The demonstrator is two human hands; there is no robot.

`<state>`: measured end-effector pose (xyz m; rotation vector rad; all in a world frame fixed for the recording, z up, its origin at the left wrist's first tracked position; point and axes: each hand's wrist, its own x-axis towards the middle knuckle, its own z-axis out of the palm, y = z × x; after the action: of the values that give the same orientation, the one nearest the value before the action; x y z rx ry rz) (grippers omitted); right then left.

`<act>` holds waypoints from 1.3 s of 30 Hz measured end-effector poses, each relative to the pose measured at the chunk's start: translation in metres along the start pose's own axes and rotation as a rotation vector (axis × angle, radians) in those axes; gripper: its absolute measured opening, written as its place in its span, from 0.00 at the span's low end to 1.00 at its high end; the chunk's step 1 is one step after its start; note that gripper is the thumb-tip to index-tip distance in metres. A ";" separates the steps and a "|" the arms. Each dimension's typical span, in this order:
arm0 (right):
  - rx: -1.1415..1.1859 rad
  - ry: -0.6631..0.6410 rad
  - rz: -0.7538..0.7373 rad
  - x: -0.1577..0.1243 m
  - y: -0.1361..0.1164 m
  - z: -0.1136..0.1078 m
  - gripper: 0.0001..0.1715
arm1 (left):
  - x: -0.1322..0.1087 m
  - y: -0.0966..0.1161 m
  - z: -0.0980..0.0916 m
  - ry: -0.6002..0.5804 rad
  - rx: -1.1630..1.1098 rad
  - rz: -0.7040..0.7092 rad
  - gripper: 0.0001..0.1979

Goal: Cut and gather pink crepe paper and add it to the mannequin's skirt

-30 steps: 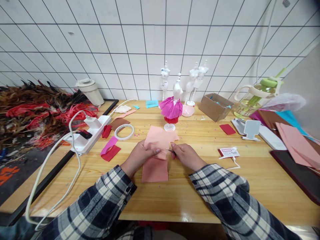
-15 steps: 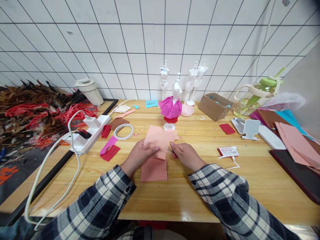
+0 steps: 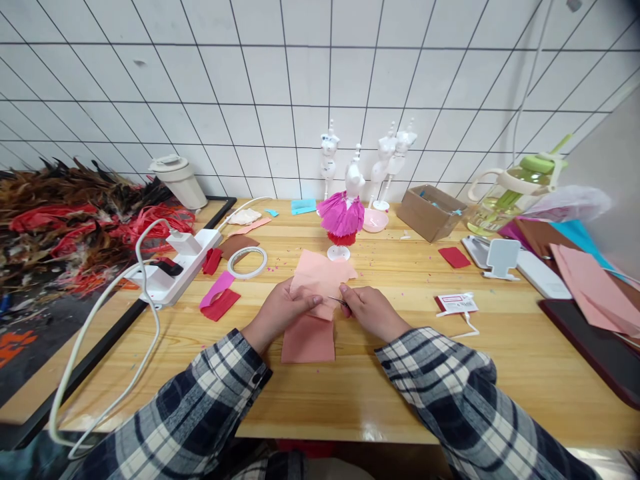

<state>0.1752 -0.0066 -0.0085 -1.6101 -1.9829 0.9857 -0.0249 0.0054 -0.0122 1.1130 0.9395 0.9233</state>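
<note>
My left hand [image 3: 284, 310] pinches the left edge of a light pink sheet [image 3: 320, 273], thumb on top. My right hand [image 3: 370, 310] is closed on small scissors [image 3: 339, 301], whose thin metal tips lie over the sheet's right part. Under the sheet, nearer to me, lies a darker pink piece [image 3: 308, 340] flat on the wooden table [image 3: 360, 400]. Behind the sheet stands a small white mannequin [image 3: 354, 179] in a magenta ruffled skirt [image 3: 342, 215] with red beneath.
Left are a tape roll [image 3: 247, 263], a power strip [image 3: 187, 267] with cables and a white cup [image 3: 179, 181]. Further back are more mannequins [image 3: 395, 153] and a cardboard box [image 3: 431, 213]. A green-lidded jug [image 3: 515, 193] and a phone stand [image 3: 502, 257] stand right.
The scissors and my right hand have shifted slightly left, so the tips reach further over the light pink sheet. My left hand has barely moved.
</note>
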 end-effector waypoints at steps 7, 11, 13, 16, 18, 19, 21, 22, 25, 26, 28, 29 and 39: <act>-0.045 -0.008 -0.002 0.000 -0.003 -0.002 0.33 | 0.000 0.000 0.000 -0.006 0.022 0.003 0.28; -0.072 -0.006 -0.015 -0.001 -0.004 -0.003 0.33 | 0.000 -0.001 -0.001 0.016 0.058 0.007 0.28; -0.080 -0.004 -0.013 -0.001 -0.004 -0.003 0.33 | 0.000 -0.001 0.000 0.011 0.049 0.008 0.28; -0.082 -0.005 -0.006 -0.002 -0.004 -0.002 0.33 | 0.001 -0.001 0.001 0.006 0.028 0.006 0.29; -0.085 -0.007 -0.006 -0.001 -0.003 -0.001 0.34 | 0.001 -0.001 0.001 0.009 0.034 0.005 0.29; -0.086 -0.006 -0.006 -0.001 -0.003 0.000 0.34 | 0.001 -0.001 0.001 0.010 0.046 0.007 0.29; -0.089 -0.002 -0.005 -0.001 -0.002 0.001 0.34 | 0.001 -0.002 0.001 0.014 0.083 0.015 0.29; -0.091 0.000 -0.003 -0.001 -0.002 0.001 0.34 | 0.001 -0.002 0.001 0.015 0.103 0.020 0.29; -0.106 0.003 0.003 -0.001 -0.003 0.002 0.34 | 0.001 -0.003 0.000 0.014 0.157 0.026 0.29; -0.114 0.004 0.001 -0.001 -0.004 0.002 0.34 | 0.001 -0.003 0.000 0.013 0.172 0.027 0.29; -0.131 0.009 -0.008 -0.001 -0.004 0.001 0.33 | 0.001 -0.004 0.000 0.011 0.192 0.031 0.28; -0.140 0.011 -0.011 -0.001 -0.004 0.001 0.33 | 0.001 -0.004 -0.001 0.009 0.199 0.034 0.28; -0.146 0.012 -0.001 -0.002 -0.005 0.002 0.35 | 0.001 -0.003 0.001 -0.021 0.220 0.058 0.28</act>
<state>0.1710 -0.0097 -0.0062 -1.6859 -2.0901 0.8460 -0.0236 0.0051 -0.0153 1.3400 1.0136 0.8680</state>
